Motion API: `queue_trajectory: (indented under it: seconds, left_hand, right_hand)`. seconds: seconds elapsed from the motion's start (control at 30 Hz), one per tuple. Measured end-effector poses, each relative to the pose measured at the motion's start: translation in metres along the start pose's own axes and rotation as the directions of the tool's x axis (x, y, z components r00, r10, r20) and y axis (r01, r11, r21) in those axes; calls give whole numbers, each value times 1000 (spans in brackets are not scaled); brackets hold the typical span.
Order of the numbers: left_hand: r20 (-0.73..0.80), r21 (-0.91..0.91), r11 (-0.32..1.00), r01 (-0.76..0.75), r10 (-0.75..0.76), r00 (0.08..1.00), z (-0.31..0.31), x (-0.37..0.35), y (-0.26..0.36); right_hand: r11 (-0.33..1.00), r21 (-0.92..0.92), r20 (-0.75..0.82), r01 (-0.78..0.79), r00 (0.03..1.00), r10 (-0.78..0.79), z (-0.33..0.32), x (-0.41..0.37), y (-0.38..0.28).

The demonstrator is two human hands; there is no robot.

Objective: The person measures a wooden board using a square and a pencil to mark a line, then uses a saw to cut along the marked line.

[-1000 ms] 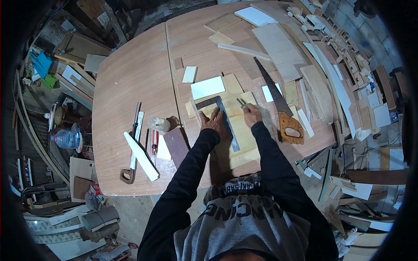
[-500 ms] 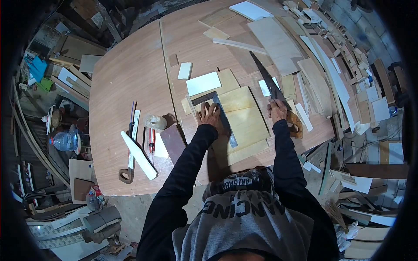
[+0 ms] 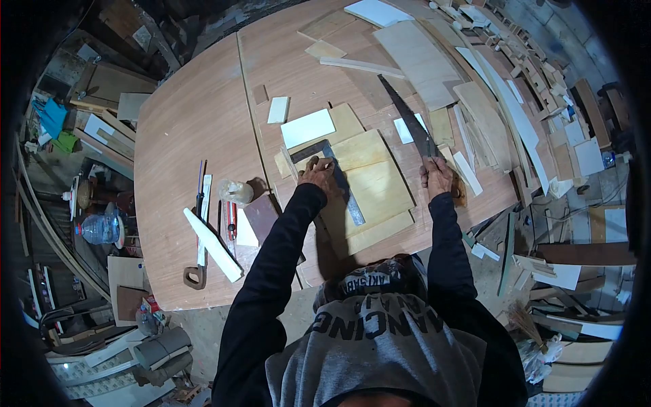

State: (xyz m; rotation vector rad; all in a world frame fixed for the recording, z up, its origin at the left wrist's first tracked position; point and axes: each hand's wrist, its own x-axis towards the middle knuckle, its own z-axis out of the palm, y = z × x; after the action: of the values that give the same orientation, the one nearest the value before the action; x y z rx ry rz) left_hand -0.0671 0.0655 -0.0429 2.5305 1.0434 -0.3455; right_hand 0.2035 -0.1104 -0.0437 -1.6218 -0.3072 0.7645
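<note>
My left hand (image 3: 319, 178) is over the inner corner of a metal square (image 3: 344, 183), its fingers bent and pressed together; what is between them is hidden. The square lies across pale yellow wooden boards (image 3: 376, 173). Beyond it is a white rectangular piece (image 3: 308, 129). My right hand (image 3: 437, 178) is closed around a handsaw (image 3: 407, 115) where the dark blade meets the brown wooden handle. The saw's tip points away from me, and its blade passes over a small white piece (image 3: 405, 130).
On the table's left are a second saw (image 3: 194, 276), a white strip (image 3: 215, 247), a red cutter (image 3: 232, 220) and a jar (image 3: 237, 191). Thin boards (image 3: 420, 61) and offcuts are stacked along the right edge. A water bottle (image 3: 100, 229) stands beyond the left edge.
My left hand's fingers were spread over the square and are now bent together. My right hand has shifted slightly toward the saw's handle. The whole view has shifted a little.
</note>
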Motion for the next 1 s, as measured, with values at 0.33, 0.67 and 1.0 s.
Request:
queue_trajectory:
  seconds: [0.33, 0.67, 1.0]
  left_hand:
    - [-14, -5, 993, 118, -118, 993, -7, -15, 20]
    - [-89, 33, 989, 143, -139, 986, 18, -5, 10]
    - [-48, -40, 983, 180, -182, 982, 10, -6, 18]
  right_hand:
    - [817, -351, -52, 457, 862, -505, -1, 21, 34]
    - [661, -589, 317, 465, 885, -340, 116, -15, 23]
    - [507, -711, 450, 488, 869, -205, 166, -22, 4]
